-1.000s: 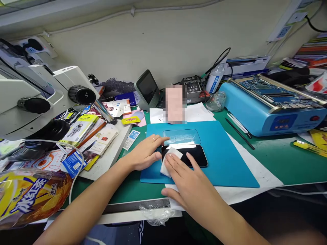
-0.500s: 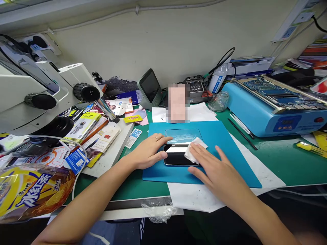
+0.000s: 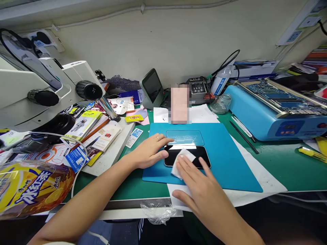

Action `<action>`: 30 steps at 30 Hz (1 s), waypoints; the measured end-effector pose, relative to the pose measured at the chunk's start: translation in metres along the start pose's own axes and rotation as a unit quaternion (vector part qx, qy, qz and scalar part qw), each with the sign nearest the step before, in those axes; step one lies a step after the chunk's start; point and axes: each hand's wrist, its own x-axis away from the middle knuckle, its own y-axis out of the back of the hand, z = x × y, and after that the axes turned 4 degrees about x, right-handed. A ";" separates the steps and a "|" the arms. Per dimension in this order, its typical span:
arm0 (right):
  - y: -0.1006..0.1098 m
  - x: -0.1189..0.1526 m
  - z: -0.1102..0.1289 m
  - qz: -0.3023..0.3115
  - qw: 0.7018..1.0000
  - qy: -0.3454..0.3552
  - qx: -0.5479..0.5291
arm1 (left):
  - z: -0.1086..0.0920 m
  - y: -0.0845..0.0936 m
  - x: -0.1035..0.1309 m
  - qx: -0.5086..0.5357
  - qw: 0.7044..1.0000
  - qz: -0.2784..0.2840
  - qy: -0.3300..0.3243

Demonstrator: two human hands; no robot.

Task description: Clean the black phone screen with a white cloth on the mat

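A smartphone (image 3: pixel 201 158) lies flat, dark screen up, on a blue mat (image 3: pixel 230 170). My left hand (image 3: pixel 150 151) rests at its left end, thumb tip against the short edge and index finger stretched past the upper corner; the fingers are apart. My right hand (image 3: pixel 198 187) presses a folded white wipe (image 3: pixel 185 156) onto the left-middle part of the screen and its lower edge. Its fingers lie along the wipe, with the thumb spread away over the white paper. Just above the phone lies a clear rectangular outline with streaks (image 3: pixel 185 137), perhaps a recess or film.
A microscope (image 3: pixel 87 90) and a pile of boxes (image 3: pixel 102 139) stand left, with a drink bottle (image 3: pixel 33 190) in front. A blue heating machine (image 3: pixel 265 119) bearing circuit boards sits right, near tweezers (image 3: pixel 245 136) and a glass jar (image 3: pixel 221 103). A small display (image 3: pixel 152 87) stands behind.
My right hand has slid the wipe left and towards me across the screen, uncovering the phone's right end. My left hand stays at the phone's left end. The view has shifted slightly.
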 end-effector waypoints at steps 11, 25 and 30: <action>0.001 -0.048 -0.004 0.061 0.995 -0.039 -0.069 | 0.001 -0.005 0.003 0.035 0.999 -0.022 0.017; 0.002 0.038 -0.042 -0.017 0.998 -0.053 0.000 | -0.006 -0.002 0.001 -0.014 0.999 -0.008 0.050; 0.006 0.022 -0.019 -0.016 1.000 -0.016 -0.008 | -0.006 -0.004 0.000 -0.014 0.999 -0.011 0.046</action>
